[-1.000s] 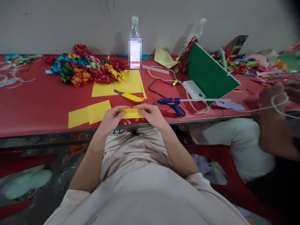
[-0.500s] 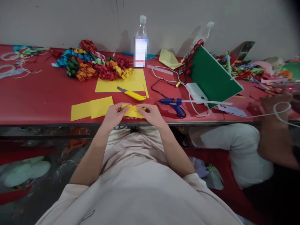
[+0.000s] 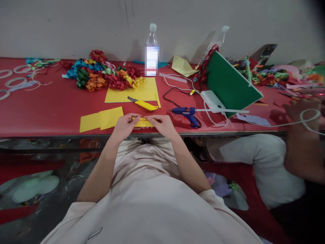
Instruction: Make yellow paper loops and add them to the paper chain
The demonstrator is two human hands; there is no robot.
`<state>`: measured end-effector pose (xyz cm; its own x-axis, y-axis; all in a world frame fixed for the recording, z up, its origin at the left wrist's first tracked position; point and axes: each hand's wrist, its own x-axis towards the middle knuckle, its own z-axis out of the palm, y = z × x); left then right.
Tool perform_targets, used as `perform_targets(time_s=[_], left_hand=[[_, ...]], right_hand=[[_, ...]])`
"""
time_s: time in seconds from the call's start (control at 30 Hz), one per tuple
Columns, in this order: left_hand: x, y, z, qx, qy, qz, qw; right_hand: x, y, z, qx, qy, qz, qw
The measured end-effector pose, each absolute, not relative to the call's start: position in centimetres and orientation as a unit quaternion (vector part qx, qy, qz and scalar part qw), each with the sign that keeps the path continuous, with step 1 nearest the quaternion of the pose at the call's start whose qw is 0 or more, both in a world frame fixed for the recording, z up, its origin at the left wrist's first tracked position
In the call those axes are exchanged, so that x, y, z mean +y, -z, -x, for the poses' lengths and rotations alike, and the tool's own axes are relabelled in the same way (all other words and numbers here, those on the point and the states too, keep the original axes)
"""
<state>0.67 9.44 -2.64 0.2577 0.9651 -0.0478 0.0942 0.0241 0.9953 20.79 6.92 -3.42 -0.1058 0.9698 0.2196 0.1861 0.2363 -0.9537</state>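
Observation:
Both my hands pinch a small folded piece of yellow paper [image 3: 142, 122] at the near edge of the red table [image 3: 50, 108]. My left hand [image 3: 125, 125] grips its left end with fingers closed. My right hand [image 3: 162, 124] grips the right end, fingertips pressed on the fold. Just beyond lies a yellow utility knife [image 3: 142, 104] on a yellow sheet [image 3: 132, 92]. Two more yellow paper pieces [image 3: 101, 118] lie to the left of my hands.
A blue glue gun [image 3: 186, 113] with its cord lies right of my hands, by a white power adapter [image 3: 212, 100] and a tilted green board [image 3: 228, 83]. Coloured paper chains [image 3: 101, 74] and a water bottle [image 3: 151, 51] stand at the back. Another person's hand [image 3: 299, 112] holds a white loop at right.
My hands have pressed the yellow paper flatter and lower toward the table edge; it shows thinner now. The camera view shifted slightly. The other person's hand stays at the right.

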Motion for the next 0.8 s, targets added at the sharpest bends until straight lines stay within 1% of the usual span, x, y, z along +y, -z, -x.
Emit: perform_targets(time_s=[0.07,0.17,0.33,0.5,0.63,0.8], left_hand=[[9.49,2.77,-0.67,0.469,-0.398,-0.583,0.531],[9.54,3.11,-0.69,0.466,-0.411,-0.571,0.537],[9.52,3.46,-0.61,0.464,-0.417,-0.571,0.533],[9.26,3.09,-0.54,0.475,-0.42,-0.62,0.462],[8.98,2.83,-0.68,0.495,-0.389,-0.652,0.422],[8.61,3.02,-0.47,0.491,-0.374,-0.685,0.387]], right_hand=[[7.17,3.7,-20.76,-0.619,-0.398,0.473,0.484],[7.55,4.09,-20.84,-0.621,-0.393,0.476,0.484],[7.7,4.03,-20.8,-0.613,-0.412,0.475,0.478],[7.77,4.06,-20.38,-0.597,-0.416,0.491,0.479],[7.58,4.12,-20.3,-0.605,-0.405,0.488,0.482],[7.11,3.67,-20.18,-0.638,-0.393,0.482,0.454]])
